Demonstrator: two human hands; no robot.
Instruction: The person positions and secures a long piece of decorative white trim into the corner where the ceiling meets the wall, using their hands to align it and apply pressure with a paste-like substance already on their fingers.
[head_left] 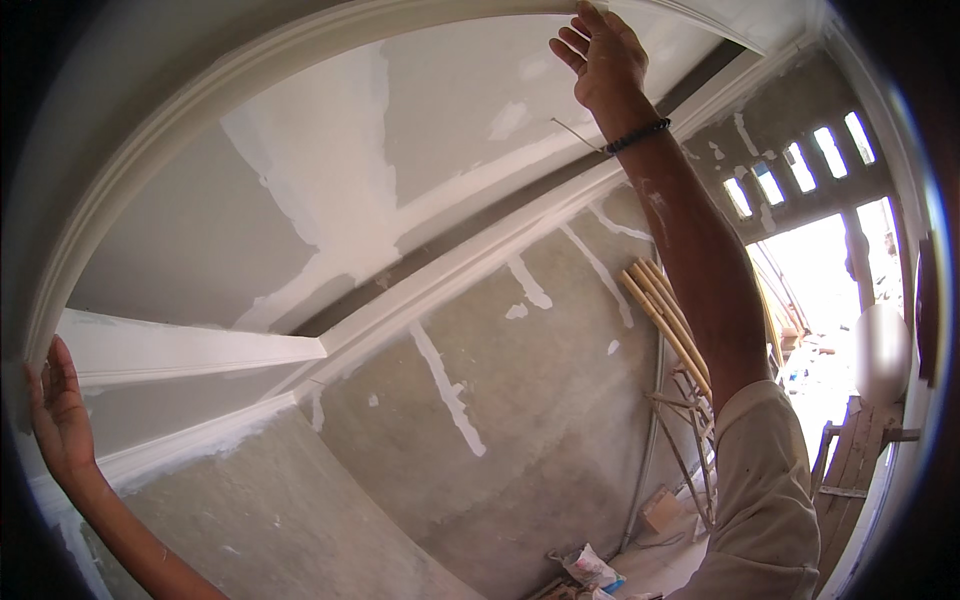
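Observation:
A long white cornice moulding (215,75) runs overhead, bowed by the lens from the left edge to the top of the view. At its lower left end, my left hand (64,415) holds it, palm up, with the fingers against its edge. My right arm reaches high, and my right hand (606,62) holds the moulding near the top edge of the view. Two of its fingers are curled away from the strip; the fingertips at the moulding are partly cut off. A dark beaded bracelet (638,136) with a loose tie circles my right wrist.
Beyond the moulding is a grey ceiling panel (190,230) with white filler patches. Bare plaster wall (540,400) stands below. Bamboo poles (665,315) lean by a metal frame (690,420). Bags (592,570) lie on the floor. A bright doorway (815,270) opens at right, near a wooden plank (850,460).

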